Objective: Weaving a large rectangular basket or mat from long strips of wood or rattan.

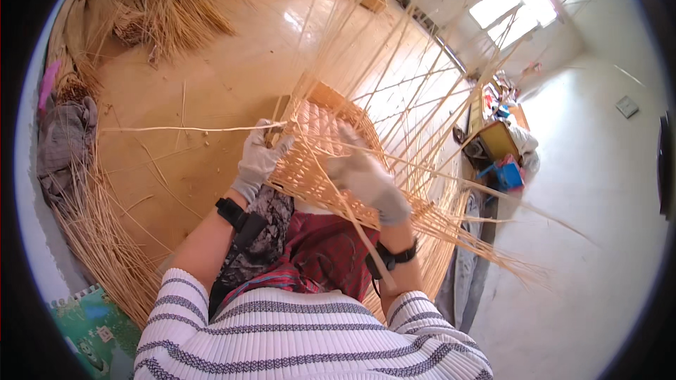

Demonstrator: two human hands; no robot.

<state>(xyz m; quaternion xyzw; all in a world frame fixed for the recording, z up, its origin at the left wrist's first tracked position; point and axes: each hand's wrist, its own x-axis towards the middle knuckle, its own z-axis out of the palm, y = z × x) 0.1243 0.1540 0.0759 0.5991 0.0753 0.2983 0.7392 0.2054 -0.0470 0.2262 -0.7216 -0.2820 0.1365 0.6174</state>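
A half-woven wicker basket rests on my lap, tilted, with an open-weave wall toward me. Long loose canes fan out from its far and right edges. My left hand, in a pale glove, is closed on the basket's left corner. One thin cane sticks out leftward from beside those fingers. Over the basket's right part is my right hand, also gloved. Motion smears its fingers, so what they hold, if anything, cannot be made out. Another strand crosses the basket in front of this hand.
Bundles of cane lie at the far left, and more long canes lean along the left side. Grey cloth is beside them. At right stand a cluttered cabinet and a blue container near the white wall.
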